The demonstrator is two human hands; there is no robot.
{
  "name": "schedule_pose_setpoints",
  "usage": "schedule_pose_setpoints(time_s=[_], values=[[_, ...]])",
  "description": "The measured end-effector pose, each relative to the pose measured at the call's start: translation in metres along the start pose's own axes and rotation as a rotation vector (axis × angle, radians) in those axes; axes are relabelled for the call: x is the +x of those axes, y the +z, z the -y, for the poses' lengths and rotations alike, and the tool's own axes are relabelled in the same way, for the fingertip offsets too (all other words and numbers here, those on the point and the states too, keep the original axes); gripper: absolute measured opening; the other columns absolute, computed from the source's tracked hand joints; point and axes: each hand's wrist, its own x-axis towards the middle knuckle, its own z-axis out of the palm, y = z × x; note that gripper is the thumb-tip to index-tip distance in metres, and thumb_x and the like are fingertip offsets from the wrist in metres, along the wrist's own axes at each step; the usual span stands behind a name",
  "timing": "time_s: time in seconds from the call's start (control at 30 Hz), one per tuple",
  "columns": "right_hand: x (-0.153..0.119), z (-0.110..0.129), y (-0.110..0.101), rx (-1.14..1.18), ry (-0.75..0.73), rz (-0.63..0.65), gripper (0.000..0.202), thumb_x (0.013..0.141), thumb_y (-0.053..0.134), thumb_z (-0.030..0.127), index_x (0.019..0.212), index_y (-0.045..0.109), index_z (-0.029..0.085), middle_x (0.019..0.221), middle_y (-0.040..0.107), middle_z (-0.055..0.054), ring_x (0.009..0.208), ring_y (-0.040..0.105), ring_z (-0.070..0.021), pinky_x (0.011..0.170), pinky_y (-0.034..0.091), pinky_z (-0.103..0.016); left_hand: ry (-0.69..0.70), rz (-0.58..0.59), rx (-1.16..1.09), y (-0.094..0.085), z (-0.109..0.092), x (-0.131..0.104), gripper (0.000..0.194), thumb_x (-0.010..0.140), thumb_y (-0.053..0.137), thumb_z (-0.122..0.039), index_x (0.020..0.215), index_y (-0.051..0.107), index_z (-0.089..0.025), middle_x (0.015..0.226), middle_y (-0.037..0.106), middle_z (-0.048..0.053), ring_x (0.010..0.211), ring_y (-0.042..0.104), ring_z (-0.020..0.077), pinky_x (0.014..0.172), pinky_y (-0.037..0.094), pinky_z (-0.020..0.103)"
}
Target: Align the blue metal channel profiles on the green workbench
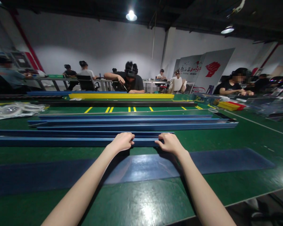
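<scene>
Both my hands are on a long blue channel profile (61,142) that runs off to the left. My left hand (123,141) is closed over its front wall, fingers curled into the channel. Near the profile's right end, my right hand (169,142) grips the same wall, thumb on the near side. Closer to me, a long translucent bluish strip (141,168) lies flat on the green table (132,201), partly covered by my forearms. Beyond my hands lie several more blue profiles (136,126), side by side.
A yellow profile (121,96) and a black profile (122,103) lie farther back. At left is a plastic-wrapped roll (10,110); at right, yellow and red bins (231,105). A co-worker (134,78) across the table holds a thin tool. Other people sit farther off.
</scene>
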Motion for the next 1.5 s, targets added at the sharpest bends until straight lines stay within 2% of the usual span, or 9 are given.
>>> schedule_pose_setpoints(time_s=[0.33, 0.5, 0.6, 0.7, 0.77, 0.87, 1.07, 1.23, 1.5], values=[[0.004, -0.003, 0.002, 0.058, -0.015, 0.078, 0.03, 0.084, 0.04, 0.04, 0.077, 0.061, 0.02, 0.084, 0.065, -0.005, 0.078, 0.059, -0.017, 0.061, 0.032, -0.023, -0.018, 0.029, -0.006, -0.009, -0.007, -0.003, 0.012, 0.079, 0.048, -0.022, 0.085, 0.058, -0.019, 0.094, 0.062, 0.006, 0.086, 0.059, 0.0209, 0.067, 0.043, 0.027], [0.008, -0.008, 0.001, 0.083, -0.033, 0.119, 0.026, 0.082, 0.044, 0.038, 0.072, 0.061, 0.02, 0.079, 0.065, -0.005, 0.075, 0.058, -0.016, 0.059, 0.03, -0.022, 0.086, -0.167, -0.06, -0.018, -0.029, -0.007, 0.011, 0.08, 0.049, -0.025, 0.086, 0.057, -0.02, 0.093, 0.059, 0.003, 0.091, 0.055, 0.018, 0.073, 0.041, 0.025], [0.01, -0.011, 0.002, 0.125, -0.017, 0.122, 0.025, 0.081, 0.047, 0.038, 0.068, 0.06, 0.02, 0.072, 0.064, -0.003, 0.068, 0.056, -0.0145, 0.056, 0.029, -0.022, 0.161, -0.07, -0.127, -0.015, -0.043, -0.009, 0.011, 0.079, 0.052, -0.03, 0.082, 0.057, -0.021, 0.086, 0.061, 0.001, 0.081, 0.057, 0.0158, 0.065, 0.04, 0.023], [0.008, -0.012, 0.007, 0.161, -0.012, 0.083, 0.027, 0.081, 0.046, 0.039, 0.066, 0.059, 0.019, 0.071, 0.063, -0.003, 0.066, 0.054, -0.0135, 0.056, 0.027, -0.021, 0.178, 0.15, -0.164, -0.009, -0.051, -0.011, 0.026, 0.068, 0.063, -0.044, 0.081, 0.059, -0.022, 0.08, 0.062, 0.0, 0.076, 0.058, 0.0175, 0.057, 0.038, 0.022], [0.007, -0.013, 0.01, 0.17, -0.005, 0.053, 0.028, 0.081, 0.046, 0.039, 0.066, 0.058, 0.019, 0.072, 0.063, -0.003, 0.066, 0.054, -0.0132, 0.056, 0.027, -0.022, 0.191, 0.207, -0.168, -0.005, -0.052, -0.012, 0.036, 0.06, 0.069, -0.048, 0.083, 0.059, -0.022, 0.083, 0.062, 0.001, 0.078, 0.058, 0.0186, 0.055, 0.037, 0.022], [0.005, -0.012, 0.013, 0.173, 0.003, 0.025, 0.028, 0.081, 0.045, 0.039, 0.067, 0.058, 0.019, 0.074, 0.063, -0.003, 0.067, 0.054, -0.0132, 0.056, 0.026, -0.022, 0.18, 0.199, -0.145, -0.001, -0.05, -0.012, 0.045, 0.054, 0.073, -0.048, 0.088, 0.057, -0.021, 0.09, 0.061, 0.002, 0.082, 0.058, 0.0196, 0.055, 0.038, 0.022], [0.003, -0.012, 0.014, 0.159, -0.01, 0.008, 0.027, 0.083, 0.044, 0.038, 0.068, 0.057, 0.019, 0.076, 0.061, -0.003, 0.071, 0.054, -0.0136, 0.058, 0.028, -0.022, 0.108, 0.223, -0.158, 0.01, -0.048, -0.006, 0.047, 0.057, 0.071, -0.049, 0.09, 0.054, -0.02, 0.088, 0.063, 0.004, 0.081, 0.059, 0.021, 0.055, 0.038, 0.024], [0.0, -0.01, 0.013, 0.127, -0.022, 0.019, 0.029, 0.085, 0.041, 0.04, 0.075, 0.058, 0.019, 0.081, 0.061, -0.003, 0.075, 0.054, -0.014, 0.06, 0.028, -0.022, 0.104, 0.204, -0.187, 0.018, -0.045, -0.001, 0.041, 0.059, 0.07, -0.048, 0.086, 0.054, -0.021, 0.088, 0.063, 0.003, 0.081, 0.059, 0.021, 0.057, 0.038, 0.024], [-0.001, -0.007, 0.011, 0.105, 0.001, 0.042, 0.028, 0.086, 0.04, 0.039, 0.08, 0.059, 0.019, 0.083, 0.06, -0.003, 0.077, 0.054, -0.0141, 0.061, 0.029, -0.022, 0.092, 0.209, -0.217, 0.016, -0.044, 0.0, 0.036, 0.06, 0.069, -0.047, 0.08, 0.057, -0.021, 0.084, 0.064, 0.002, 0.08, 0.059, 0.0203, 0.057, 0.038, 0.024]])
